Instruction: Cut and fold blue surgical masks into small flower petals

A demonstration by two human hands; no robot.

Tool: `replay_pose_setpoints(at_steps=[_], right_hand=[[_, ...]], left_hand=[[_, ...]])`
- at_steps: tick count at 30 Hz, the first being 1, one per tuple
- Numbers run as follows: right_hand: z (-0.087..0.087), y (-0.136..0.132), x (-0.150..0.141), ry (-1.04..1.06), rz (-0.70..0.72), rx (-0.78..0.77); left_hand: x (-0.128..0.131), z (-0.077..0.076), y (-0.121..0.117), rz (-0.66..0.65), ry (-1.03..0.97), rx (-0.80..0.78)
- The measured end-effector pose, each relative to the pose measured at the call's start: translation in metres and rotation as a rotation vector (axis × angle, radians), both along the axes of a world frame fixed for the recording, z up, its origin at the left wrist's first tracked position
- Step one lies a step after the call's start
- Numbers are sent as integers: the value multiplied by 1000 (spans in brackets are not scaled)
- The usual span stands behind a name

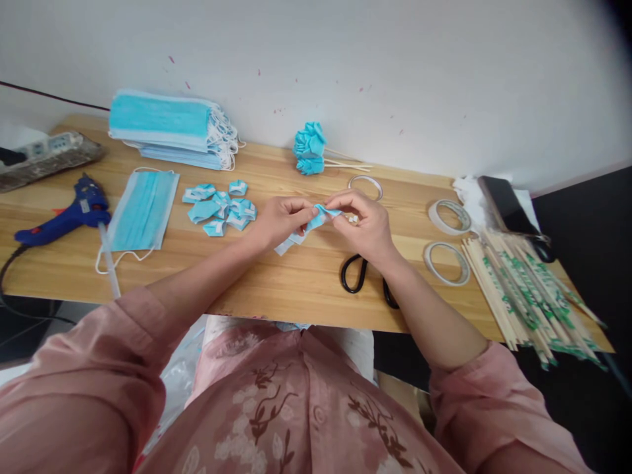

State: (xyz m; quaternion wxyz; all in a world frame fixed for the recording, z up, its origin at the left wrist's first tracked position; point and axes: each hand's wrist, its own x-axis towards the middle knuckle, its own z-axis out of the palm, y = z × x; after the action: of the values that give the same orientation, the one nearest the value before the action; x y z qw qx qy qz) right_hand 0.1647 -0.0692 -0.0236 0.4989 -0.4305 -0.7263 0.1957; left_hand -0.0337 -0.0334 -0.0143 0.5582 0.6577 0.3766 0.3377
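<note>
Between my two hands is a small piece of light-blue mask fabric (316, 220), partly folded. My left hand (285, 220) pinches its left side between thumb and fingers. On its right end, my right hand (363, 220) has thumb and forefinger closed. Pale strips (290, 244) lie on the table just below my left hand. A group of folded blue fabric pieces (220, 209) with white tabs lies left of my hands. Black-handled scissors (354, 275) rest below my right hand, partly hidden by my forearm.
At the back stand a stack of face masks (160, 122) and blue fabric flowers (310, 146) on sticks. A single mask (143, 210) and a blue glue gun (74, 214) lie left. Tape rolls (447, 263), wrapped chopsticks (533, 296) and a phone (506, 204) are right.
</note>
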Motion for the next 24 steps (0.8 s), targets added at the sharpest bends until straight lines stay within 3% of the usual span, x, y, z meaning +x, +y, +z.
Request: replay_pose_setpoints(at_steps=[8,16,24], right_hand=[[-5,3,1,136,52,-247],[0,2,1,49,40,-269],[1,4,3,167,83,-315]], left_hand=[[-2,-2,0,-15,77,85],[1,-7,-4,-71,120,231],[0,-8,-1,-2,110,190]])
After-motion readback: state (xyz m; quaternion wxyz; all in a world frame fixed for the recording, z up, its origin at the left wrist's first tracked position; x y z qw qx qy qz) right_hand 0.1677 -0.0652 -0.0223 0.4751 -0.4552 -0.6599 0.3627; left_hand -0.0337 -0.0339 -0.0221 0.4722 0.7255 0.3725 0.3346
